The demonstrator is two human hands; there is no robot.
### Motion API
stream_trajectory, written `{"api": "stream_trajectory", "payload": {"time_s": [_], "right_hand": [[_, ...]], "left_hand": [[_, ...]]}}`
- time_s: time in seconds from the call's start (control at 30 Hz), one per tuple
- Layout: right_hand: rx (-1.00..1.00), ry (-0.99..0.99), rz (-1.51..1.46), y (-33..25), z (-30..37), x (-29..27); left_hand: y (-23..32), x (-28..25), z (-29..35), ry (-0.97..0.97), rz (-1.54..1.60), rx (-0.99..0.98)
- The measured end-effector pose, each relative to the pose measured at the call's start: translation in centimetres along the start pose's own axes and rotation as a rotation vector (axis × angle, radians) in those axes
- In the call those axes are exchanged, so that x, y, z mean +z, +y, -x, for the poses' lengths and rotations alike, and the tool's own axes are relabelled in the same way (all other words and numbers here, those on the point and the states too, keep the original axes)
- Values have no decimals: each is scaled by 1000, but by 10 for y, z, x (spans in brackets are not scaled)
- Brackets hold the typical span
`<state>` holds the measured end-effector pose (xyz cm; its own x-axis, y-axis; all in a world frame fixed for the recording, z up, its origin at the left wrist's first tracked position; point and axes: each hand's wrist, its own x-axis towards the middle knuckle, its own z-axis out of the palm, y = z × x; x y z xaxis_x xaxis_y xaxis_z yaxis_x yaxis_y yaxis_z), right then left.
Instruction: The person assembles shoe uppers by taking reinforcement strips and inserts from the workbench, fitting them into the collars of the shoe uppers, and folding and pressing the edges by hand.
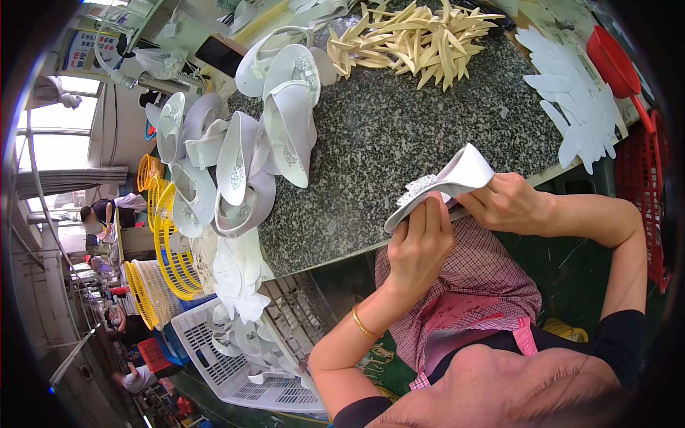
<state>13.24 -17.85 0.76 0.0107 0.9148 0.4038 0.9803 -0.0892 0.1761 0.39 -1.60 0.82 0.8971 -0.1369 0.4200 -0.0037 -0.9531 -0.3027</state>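
Between my two hands is a white shoe upper (pixel 457 175) with a glittering ornament on its front, held over the near edge of the speckled stone table (pixel 399 128). My left hand (pixel 422 246), below a gold bracelet, closes its fingers on the toe end. My right hand (pixel 505 203) grips the taller, flared end, its fingertips partly hidden behind the white material. Several similar white shoe uppers (pixel 289 132) with sparkling ornaments are heaped along the table's left side.
Cream curved strips (pixel 421 43) are piled at the far side. Flat white insole-shaped pieces (pixel 571 100) lie at the right, beside a red scoop (pixel 614 64). A white crate (pixel 214 349) stands below left, near yellow baskets (pixel 168 242). A phone (pixel 217 55) lies far left.
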Motion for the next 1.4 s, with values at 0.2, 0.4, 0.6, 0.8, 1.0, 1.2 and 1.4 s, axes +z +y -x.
{"api": "stream_trajectory", "payload": {"time_s": [0.2, 0.4, 0.6, 0.8, 1.0, 1.2, 1.4], "right_hand": [[14, -193, -41, -4, -3, -4], [-47, -174, -8, -7, -14, -10], [-29, -248, 6, -10, -21, -19], [-42, -229, 42, -16, -16, -10], [-91, -116, 13, -16, -25, -9], [-311, -268, 70, -10, -34, -13], [-343, -113, 100, -4, -31, -6]], "left_hand": [[-3, 6, 1, 71, 55, 23], [-8, 8, 5, 16, 158, 29], [-19, 8, 15, -14, 339, 39], [-20, 12, 19, -3, 366, 63], [-25, 13, 19, 105, 326, 95], [-49, 6, 17, 68, 455, 199], [-55, 6, 19, 82, 337, 165]]}}
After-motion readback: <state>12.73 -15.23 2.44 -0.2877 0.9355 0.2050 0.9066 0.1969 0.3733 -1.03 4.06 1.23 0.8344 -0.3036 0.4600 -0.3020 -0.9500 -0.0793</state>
